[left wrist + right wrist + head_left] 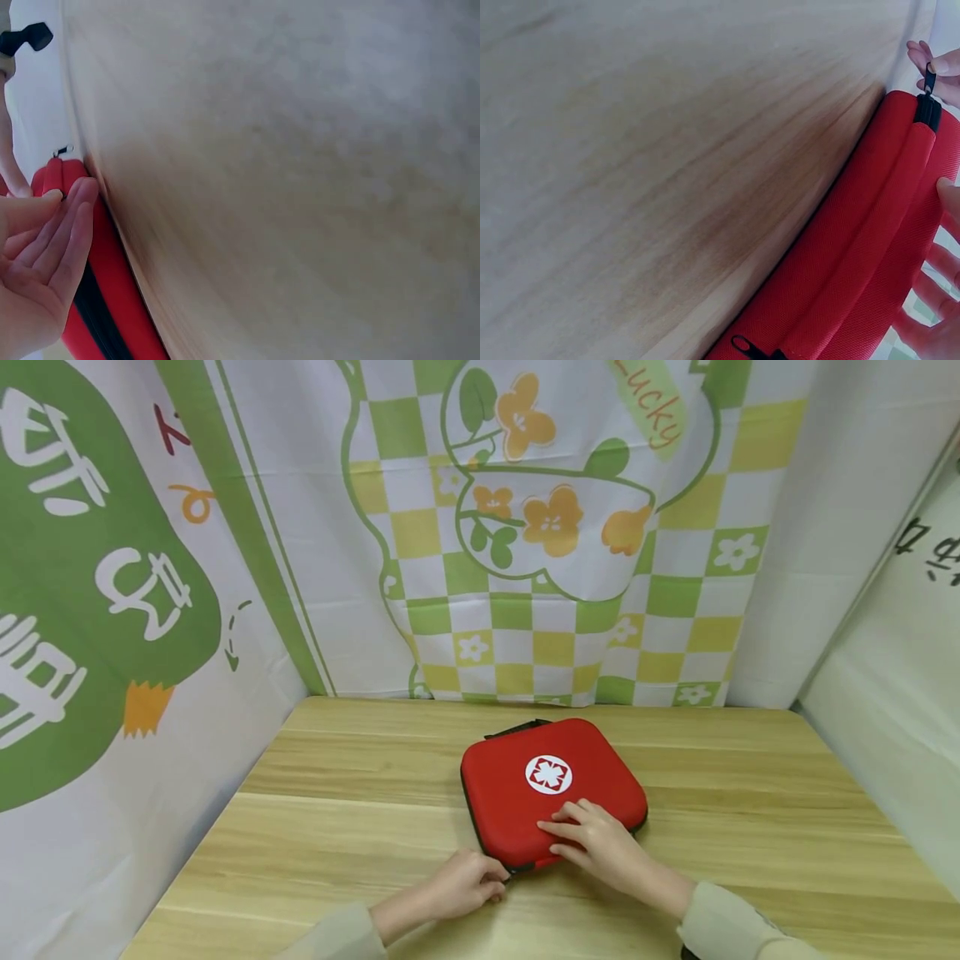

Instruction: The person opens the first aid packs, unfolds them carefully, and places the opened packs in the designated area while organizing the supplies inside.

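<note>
A red zip-up case [517, 814] with a white round emblem [548, 774] lies closed on the table, turned at a slight angle. At its near left corner, my left hand [468, 885] pinches a black zipper pull [929, 79] between thumb and finger. My right hand [600, 845] rests on the lid near the front edge, fingers spread and fairly straight. A second zipper pull [744, 345] hangs at the other end of the red front strip [870, 247]. Black zipper tape [97, 311] runs along the side in the left wrist view.
The wood-grain table [337, 793] extends around the case. A black carry handle [517, 729] sits on the case's far side. Printed green-and-white curtains [525, 635] hang behind the table and at both sides. A small dark object [688, 952] shows beneath the right sleeve.
</note>
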### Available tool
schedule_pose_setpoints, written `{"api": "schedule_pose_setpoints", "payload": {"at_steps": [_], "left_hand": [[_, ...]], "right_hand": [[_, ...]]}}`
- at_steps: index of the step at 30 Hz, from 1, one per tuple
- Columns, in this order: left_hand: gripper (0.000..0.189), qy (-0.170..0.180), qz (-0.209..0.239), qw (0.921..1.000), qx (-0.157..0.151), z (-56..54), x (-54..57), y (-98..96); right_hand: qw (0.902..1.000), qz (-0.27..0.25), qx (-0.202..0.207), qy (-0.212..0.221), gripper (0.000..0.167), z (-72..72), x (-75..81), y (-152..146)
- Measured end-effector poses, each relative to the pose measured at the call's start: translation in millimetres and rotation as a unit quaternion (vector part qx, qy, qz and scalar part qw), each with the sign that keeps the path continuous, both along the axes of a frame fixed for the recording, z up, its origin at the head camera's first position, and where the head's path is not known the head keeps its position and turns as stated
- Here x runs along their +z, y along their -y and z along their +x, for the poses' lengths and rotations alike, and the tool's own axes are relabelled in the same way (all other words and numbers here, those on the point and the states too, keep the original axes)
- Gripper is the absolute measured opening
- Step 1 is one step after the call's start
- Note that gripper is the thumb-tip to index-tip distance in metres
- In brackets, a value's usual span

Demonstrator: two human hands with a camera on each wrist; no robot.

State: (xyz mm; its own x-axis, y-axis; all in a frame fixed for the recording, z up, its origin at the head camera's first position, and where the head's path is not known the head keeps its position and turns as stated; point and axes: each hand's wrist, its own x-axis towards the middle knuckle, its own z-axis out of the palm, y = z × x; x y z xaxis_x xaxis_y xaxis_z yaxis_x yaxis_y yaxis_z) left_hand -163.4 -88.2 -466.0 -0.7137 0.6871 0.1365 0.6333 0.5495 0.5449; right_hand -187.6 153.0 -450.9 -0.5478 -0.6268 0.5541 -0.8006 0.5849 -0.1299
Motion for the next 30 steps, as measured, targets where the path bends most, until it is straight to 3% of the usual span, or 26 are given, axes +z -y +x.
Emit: {"api": "schedule_pose_setpoints", "payload": {"at_steps": [5,13,16,20,24,30], "left_hand": [[0.011,-0.017,-0.005,0.9998,0.012,2.1,0.0,-3.3],[0.011,-0.059,-0.02,0.998,0.005,2.5,2.2,-14.3],[0.011,-0.059,-0.029,0.9978,0.009,3.5,3.5,-16.1],[0.013,-0.021,-0.034,0.9992,-0.007,0.5,13.9,-10.1],[0.012,0.006,0.006,1.0,-0.002,-12.0,31.7,3.7],[0.008,0.021,0.087,0.9926,0.082,-47.4,41.2,19.3]], "right_hand": [[0.9998,-0.006,0.003,-0.017,0.036,-0.4,-1.5,1],[0.9997,-0.009,0.001,-0.023,0.035,1.1,-2.9,0],[0.9997,-0.001,0.001,-0.026,0.037,4.1,-2.4,-2],[0.9995,-0.028,0.002,-0.014,0.039,11.2,0.1,-9],[0.9927,-0.118,-0.013,0.022,0.035,18.0,3.4,-17],[0.9665,-0.217,-0.106,0.086,0.038,30.2,4.9,-27]]}}
